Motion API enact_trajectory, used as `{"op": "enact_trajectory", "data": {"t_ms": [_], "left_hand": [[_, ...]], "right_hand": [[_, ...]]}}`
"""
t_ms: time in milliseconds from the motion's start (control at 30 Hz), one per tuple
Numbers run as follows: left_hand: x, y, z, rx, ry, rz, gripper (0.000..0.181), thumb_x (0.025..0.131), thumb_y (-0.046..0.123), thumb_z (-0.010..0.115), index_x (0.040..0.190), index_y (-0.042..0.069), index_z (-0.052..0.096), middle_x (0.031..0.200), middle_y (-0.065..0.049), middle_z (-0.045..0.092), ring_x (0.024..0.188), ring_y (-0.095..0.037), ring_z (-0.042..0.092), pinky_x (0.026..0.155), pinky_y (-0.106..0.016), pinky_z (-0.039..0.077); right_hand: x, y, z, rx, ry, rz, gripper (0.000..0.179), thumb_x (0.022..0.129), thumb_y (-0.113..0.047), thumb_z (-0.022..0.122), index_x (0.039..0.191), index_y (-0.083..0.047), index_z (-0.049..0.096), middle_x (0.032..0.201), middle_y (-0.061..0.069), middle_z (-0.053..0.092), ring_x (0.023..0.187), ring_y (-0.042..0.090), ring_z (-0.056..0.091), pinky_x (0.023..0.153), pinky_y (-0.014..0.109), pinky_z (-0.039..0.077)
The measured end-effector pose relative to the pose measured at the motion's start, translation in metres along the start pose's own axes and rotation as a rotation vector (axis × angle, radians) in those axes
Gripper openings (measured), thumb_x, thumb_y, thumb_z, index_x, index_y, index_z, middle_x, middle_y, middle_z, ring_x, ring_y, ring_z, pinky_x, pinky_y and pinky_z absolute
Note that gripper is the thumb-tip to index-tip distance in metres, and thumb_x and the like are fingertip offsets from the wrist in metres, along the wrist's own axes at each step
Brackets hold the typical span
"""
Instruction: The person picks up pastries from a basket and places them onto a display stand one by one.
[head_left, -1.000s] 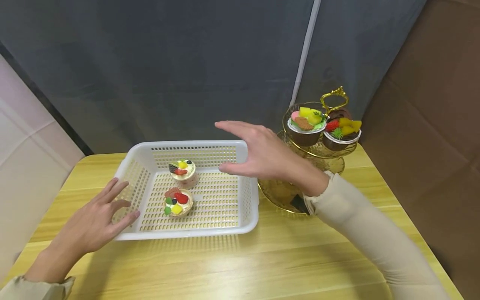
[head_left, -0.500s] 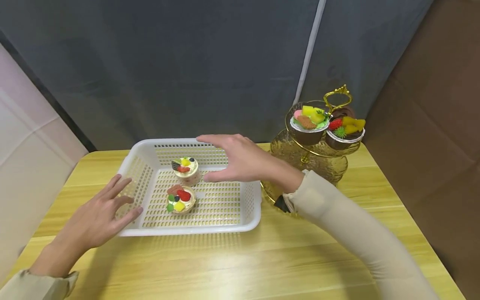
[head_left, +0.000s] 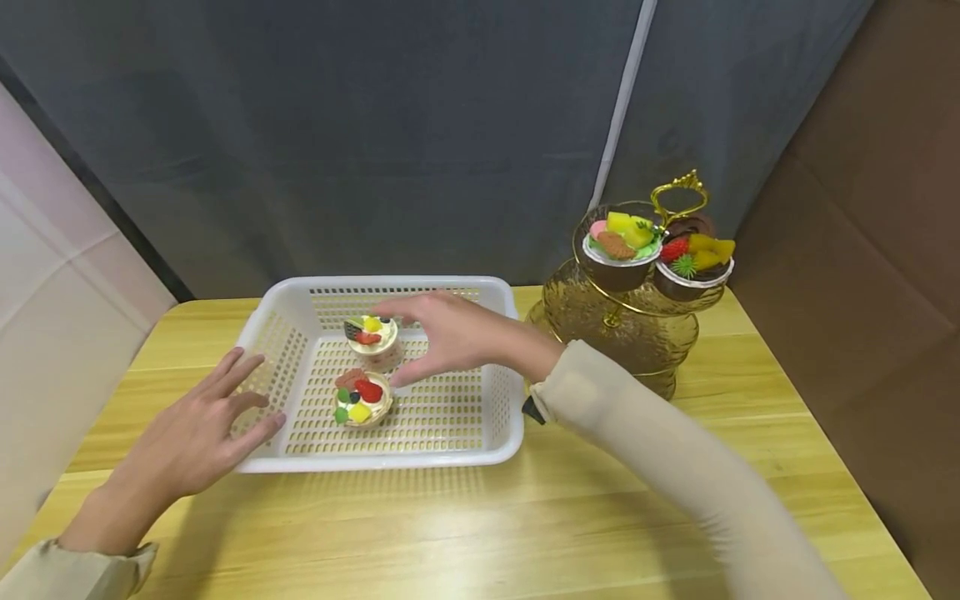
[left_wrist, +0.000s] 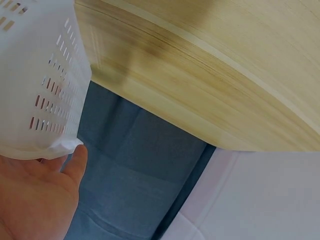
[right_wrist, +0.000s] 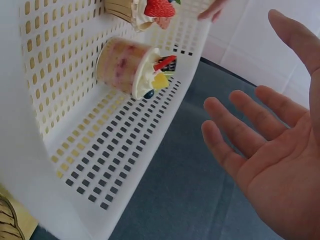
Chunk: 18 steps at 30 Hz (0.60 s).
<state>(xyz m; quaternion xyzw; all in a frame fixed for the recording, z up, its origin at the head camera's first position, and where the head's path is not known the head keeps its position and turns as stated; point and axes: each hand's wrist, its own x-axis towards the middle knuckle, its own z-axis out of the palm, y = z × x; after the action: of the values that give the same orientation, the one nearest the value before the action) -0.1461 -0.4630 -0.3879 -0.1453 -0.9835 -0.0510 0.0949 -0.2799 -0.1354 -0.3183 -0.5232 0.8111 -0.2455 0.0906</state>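
Note:
A white perforated plastic basket [head_left: 390,461] holds two fruit-topped desserts. The farther one is a cream cup [head_left: 381,357] with pink-speckled sides, topped with strawberry, yellow fruit and a blueberry. The nearer is a tart [head_left: 362,407] with strawberry, yellow fruit and green leaves. My right hand [head_left: 450,335] hovers over the basket, thumb and fingers spread wide and holding nothing. Its fingertips overlap the cup's top in the head view; in the right wrist view the cup [right_wrist: 120,69] stands apart from the palm. My left hand [head_left: 187,429] rests with spread fingers at the basket's left rim.
To the basket's right stands a tiered amber stand [head_left: 637,342] with gold edges and a gold handle [head_left: 678,198]. Its top tier bears dark fruit-topped cupcakes [head_left: 618,271]. A dark curtain [head_left: 375,150] hangs behind the wooden table [head_left: 450,533], and a brown one at right.
My right hand has moved left and down, from above the basket's right side to beside the cream cup. My left hand keeps its place at the rim. The view has shifted slightly.

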Motion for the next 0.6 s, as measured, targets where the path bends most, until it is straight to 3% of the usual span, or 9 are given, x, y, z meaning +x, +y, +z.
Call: {"op": "enact_trajectory", "data": {"t_ms": [233,600], "left_hand": [[0.000,0.000,0.002,-0.006,0.013,0.000,0.045,0.095,0.040,0.060,0.098,-0.002,0.075,0.149,-0.024,0.042,0.148,-0.043,0.020,0.086,-0.069,0.045],[0.000,0.001,0.003,-0.007,0.009,-0.005,0.044,0.095,0.040,0.060,0.097,-0.001,0.076,0.149,-0.023,0.042,0.148,-0.042,0.020,0.087,-0.069,0.044]], "right_hand": [[0.014,0.001,0.014,0.003,-0.046,-0.003,0.077,0.082,-0.036,0.080,0.147,-0.010,0.048,0.147,-0.001,0.053,0.134,0.012,0.048,0.108,0.021,0.034],[0.029,0.002,0.030,0.067,-0.151,0.047,0.079,0.082,-0.033,0.081,0.149,-0.011,0.045,0.144,0.004,0.055,0.120,0.008,0.059,0.092,0.019,0.043]]}}
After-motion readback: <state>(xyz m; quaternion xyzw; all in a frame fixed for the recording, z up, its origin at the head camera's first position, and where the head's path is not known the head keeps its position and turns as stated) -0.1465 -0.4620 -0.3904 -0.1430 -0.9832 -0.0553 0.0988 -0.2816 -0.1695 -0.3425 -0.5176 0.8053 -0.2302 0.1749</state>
